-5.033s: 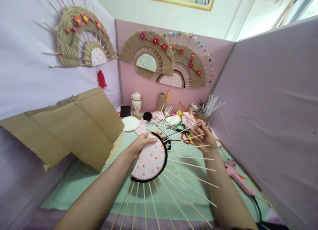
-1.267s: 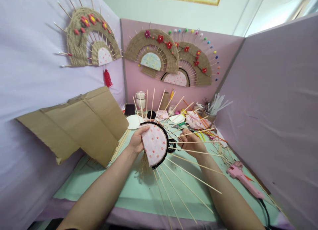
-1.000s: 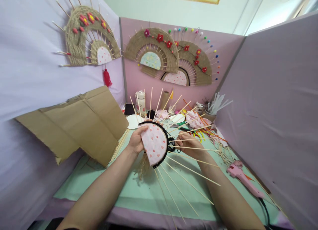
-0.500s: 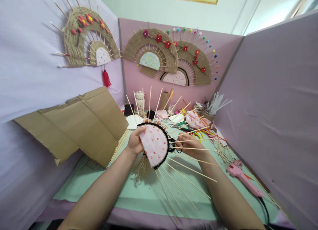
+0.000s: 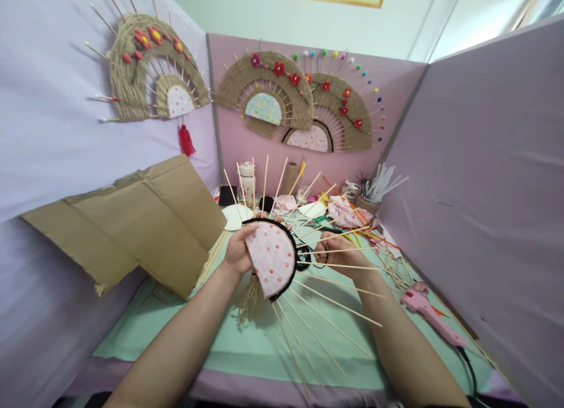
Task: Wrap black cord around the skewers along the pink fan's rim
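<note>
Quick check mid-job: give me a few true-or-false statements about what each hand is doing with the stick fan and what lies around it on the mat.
1. The left hand holds the pink dotted half-disc. True.
2. The right hand grips the pink glue gun. False: the glue gun lies on the green mat, to the right of that arm; the hand is among the bamboo sticks.
3. A cardboard sheet leans at the left. True.
4. The half-disc has a red rim. False: black.

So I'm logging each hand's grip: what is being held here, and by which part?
The left hand holds the half-round fan piece by its left edge. The right hand is among the sticks at the black cord; its grip cannot be told.
</note>
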The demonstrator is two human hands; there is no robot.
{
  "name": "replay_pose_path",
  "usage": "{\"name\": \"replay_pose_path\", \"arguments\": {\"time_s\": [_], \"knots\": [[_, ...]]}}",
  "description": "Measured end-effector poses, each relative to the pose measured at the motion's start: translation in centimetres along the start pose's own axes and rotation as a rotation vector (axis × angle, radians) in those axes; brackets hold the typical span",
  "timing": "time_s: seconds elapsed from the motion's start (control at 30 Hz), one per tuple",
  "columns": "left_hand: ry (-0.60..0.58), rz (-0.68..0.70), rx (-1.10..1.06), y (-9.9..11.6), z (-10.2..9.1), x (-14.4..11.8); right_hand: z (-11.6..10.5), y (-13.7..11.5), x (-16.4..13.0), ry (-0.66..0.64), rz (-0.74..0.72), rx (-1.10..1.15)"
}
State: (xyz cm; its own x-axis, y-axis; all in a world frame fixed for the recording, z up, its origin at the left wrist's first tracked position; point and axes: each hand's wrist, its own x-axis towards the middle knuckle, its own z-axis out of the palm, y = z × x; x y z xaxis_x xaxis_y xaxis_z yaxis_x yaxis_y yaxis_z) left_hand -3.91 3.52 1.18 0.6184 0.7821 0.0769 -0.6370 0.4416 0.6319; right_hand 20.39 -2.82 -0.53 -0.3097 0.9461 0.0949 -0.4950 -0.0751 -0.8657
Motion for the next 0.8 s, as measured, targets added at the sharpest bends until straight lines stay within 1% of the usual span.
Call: {"name": "replay_pose_path", "arguments": {"time_s": [0.13,0.23,0.37,0.5,0.6,0.7,0.8], "knots": [[-0.045,0.052,-0.014,0.0,0.0,0.0,-0.6,-0.7,0.0,0.107,0.007,-0.025],[-0.076,0.016,-0.006,0.0,0.1,-0.1,-1.4,-1.4,0.0,0.135,-0.014,0.02],[-0.09,-0.059,0.019,-0.2,-0.2,0.0,-2.0,-2.4,-0.2,0.163,-0.154,0.104],[-0.097,-0.111,0.015,-0.4,-0.4,0.1,-1.8,-3.5,-0.8,0.24,-0.326,0.127],[-0.079,-0.154,0.006,-0.4,-0.2,0.1,-1.6,-4.0,-1.2,0.281,-0.425,0.125],[-0.075,-0.186,0.008,-0.5,-0.1,0.2,-1.5,-4.2,-1.4,0.265,-0.501,0.154],[-0.078,-0.16,0.0,-0.6,-0.4,0.3,-1.3,-4.1,-1.6,0.257,-0.553,0.162]]}}
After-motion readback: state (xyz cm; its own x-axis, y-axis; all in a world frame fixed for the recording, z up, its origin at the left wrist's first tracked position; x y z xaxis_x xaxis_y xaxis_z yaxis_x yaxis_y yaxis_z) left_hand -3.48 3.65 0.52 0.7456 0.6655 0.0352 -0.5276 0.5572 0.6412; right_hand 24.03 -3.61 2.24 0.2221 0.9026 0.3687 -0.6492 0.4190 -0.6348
